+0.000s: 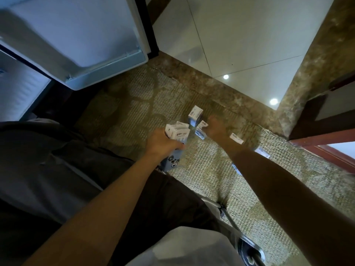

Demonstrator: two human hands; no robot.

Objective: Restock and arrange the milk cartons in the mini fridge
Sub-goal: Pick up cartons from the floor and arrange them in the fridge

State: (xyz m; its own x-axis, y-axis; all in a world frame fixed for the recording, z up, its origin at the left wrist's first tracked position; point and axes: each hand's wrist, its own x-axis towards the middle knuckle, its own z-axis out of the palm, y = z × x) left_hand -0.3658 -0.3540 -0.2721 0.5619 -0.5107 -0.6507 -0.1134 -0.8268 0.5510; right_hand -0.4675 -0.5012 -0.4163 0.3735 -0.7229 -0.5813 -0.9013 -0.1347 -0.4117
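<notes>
My left hand grips a blue and white milk carton with a cartoon cow on its side, held just above the carpet. My right hand reaches down over a small carton on the floor; it is blurred, and I cannot tell whether its fingers touch the carton. Another carton stands upright just behind. More cartons lie partly hidden behind my right forearm. The mini fridge door hangs open at the upper left, its lower door shelf bare.
Patterned carpet covers the floor. A brown stone threshold borders white tiles beyond. A wooden door frame stands at the right. My legs and a metal stool leg fill the lower part.
</notes>
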